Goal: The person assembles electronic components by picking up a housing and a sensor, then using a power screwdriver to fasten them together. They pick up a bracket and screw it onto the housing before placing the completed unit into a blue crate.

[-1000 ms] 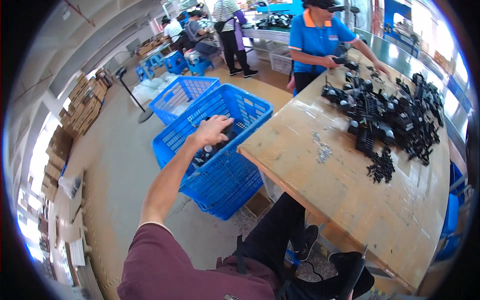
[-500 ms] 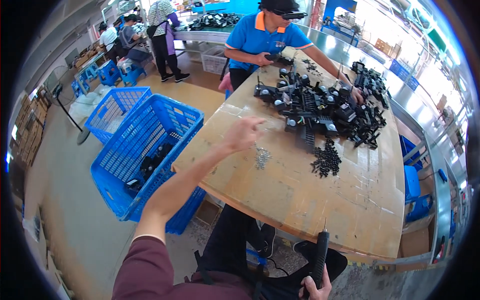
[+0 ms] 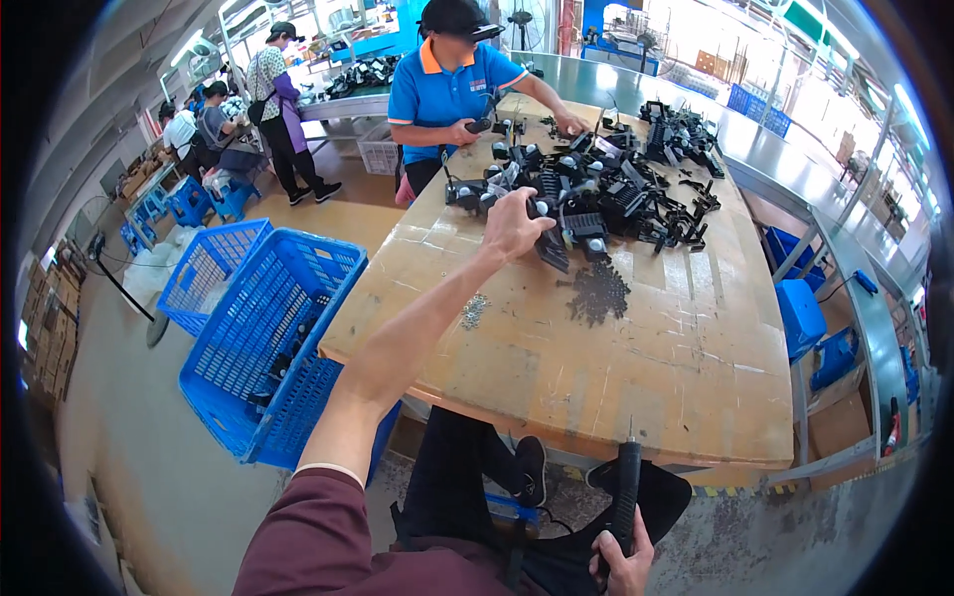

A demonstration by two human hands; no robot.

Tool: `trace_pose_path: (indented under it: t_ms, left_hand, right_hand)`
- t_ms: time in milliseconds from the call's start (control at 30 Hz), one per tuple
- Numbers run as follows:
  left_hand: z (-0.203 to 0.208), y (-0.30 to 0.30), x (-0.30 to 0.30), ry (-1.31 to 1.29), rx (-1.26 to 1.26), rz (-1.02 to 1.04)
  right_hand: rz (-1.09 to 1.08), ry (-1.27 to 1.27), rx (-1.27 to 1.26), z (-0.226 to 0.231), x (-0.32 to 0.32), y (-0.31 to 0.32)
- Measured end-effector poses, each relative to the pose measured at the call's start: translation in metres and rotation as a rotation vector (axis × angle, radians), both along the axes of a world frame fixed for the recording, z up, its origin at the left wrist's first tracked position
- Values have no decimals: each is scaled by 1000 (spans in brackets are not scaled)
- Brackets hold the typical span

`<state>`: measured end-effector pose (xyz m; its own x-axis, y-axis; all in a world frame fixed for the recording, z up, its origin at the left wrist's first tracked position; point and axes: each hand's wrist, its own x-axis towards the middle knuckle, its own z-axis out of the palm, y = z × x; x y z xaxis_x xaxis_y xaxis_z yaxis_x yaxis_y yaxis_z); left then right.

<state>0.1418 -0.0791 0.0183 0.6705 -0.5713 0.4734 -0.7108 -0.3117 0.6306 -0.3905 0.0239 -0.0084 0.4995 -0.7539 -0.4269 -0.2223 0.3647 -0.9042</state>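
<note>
The left hand [image 3: 517, 226] is at the near left edge of the pile, palm down, thumb and fingers bent and a little apart over a black part [image 3: 553, 254]; whether they clamp it or only touch it, I cannot tell. The part is half hidden by the hand. Its visible piece is longer than wide, its long axis slanting from under the hand toward the right and back toward the person; which end is its front cannot be told.

The right hand [image 3: 624, 561], low over the lap, is clamped round the handle of a black driver [image 3: 625, 492]. The driver's long axis runs nearly straight away from the person, and its thin bit [image 3: 630, 427] points forward, showing against the table's near edge.

Just beyond the left hand, the pile [image 3: 616, 194] of black parts, some with white domes, spreads over the far half of the table [image 3: 666, 387]. A heap of black bits [image 3: 598, 293] lies just nearer than the pile, and a small scatter of silver bits [image 3: 475, 311] lies to its left.

Left of the table stands a blue crate [image 3: 238, 368] with dark things inside; a second crate [image 3: 214, 268] is behind it. Across the table a co-worker [image 3: 447, 89] reaches one hand to the pile.
</note>
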Motion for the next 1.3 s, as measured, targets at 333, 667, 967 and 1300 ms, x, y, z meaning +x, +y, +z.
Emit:
trace_pose_path:
  t_ms: [333, 667, 967, 1300]
  left_hand:
    - [96, 44, -46, 119, 7, -563]
    - [15, -81, -173, 391, 861, -1579]
    - [-43, 20, -201, -225, 201, -675]
    - [-13, -9, -159, 87, 493, -1109]
  right_hand:
    - [-95, -42, -11, -10, -41, 9]
    - [-275, -165, -41, -15, -44, -21]
    - [-327, -159, -92, -18, -48, -56]
    - [-278, -159, -549, -27, 14, -204]
